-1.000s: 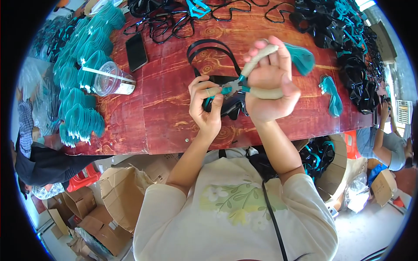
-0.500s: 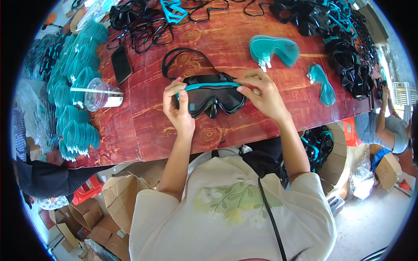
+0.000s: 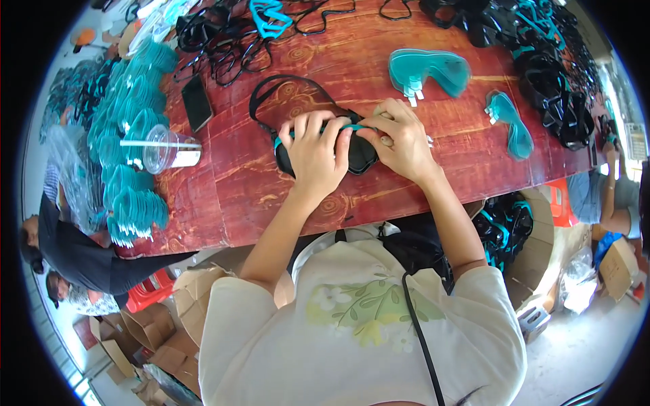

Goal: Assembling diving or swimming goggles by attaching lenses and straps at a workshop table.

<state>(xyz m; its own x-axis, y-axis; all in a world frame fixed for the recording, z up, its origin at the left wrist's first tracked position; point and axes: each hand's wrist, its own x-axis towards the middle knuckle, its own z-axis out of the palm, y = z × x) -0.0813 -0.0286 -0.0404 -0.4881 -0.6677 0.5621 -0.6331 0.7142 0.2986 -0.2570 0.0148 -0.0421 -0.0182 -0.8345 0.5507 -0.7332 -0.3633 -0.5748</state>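
Note:
A black diving mask (image 3: 361,161) with a teal frame strip lies on the red table in front of me, its black strap (image 3: 254,100) looped out behind. My left hand (image 3: 313,150) rests across the mask, fingers bent over its top edge and thumb near the middle. On the upper right part, my right hand (image 3: 401,142) pinches the teal strip between thumb and curled fingers. Something small and tan shows in that hand, too covered to name. Both hands hide much of the lens.
Stacks of teal lens-shaped sheets (image 3: 139,155) line the left side, near a plastic cup (image 3: 162,150) and a phone (image 3: 196,105). More teal sheets (image 3: 440,71) lie to the right. Black mask parts (image 3: 552,88) pile at far right. The table (image 3: 271,210) ends before my body.
My left hand has moved from the mask's left end onto its middle top. My right hand has curled tighter at the upper right. The lens now faces less toward me.

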